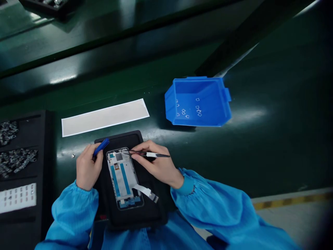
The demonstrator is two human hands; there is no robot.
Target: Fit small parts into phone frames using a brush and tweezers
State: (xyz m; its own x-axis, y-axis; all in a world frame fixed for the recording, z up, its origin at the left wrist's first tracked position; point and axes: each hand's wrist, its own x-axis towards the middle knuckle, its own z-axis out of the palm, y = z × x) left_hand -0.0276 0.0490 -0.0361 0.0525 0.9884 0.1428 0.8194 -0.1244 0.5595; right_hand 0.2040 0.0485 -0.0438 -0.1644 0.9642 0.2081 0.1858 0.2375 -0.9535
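A phone frame (124, 177) with blue strips and a loose white ribbon cable (145, 191) lies on a black jig (137, 215) in front of me. My left hand (87, 169) is closed around a blue tool (101, 147) at the frame's upper left corner. My right hand (156, 166) pinches black tweezers (145, 153), whose tips reach over the top of the frame. Both sleeves are blue.
A blue plastic bin (208, 118) holding several small white parts stands behind and to the right. A white rectangular sheet (104, 117) lies behind the jig. A black tray (23, 163) at the left holds small metal parts and a white card (17, 198). A yellow-striped floor edge (291, 200) shows at right.
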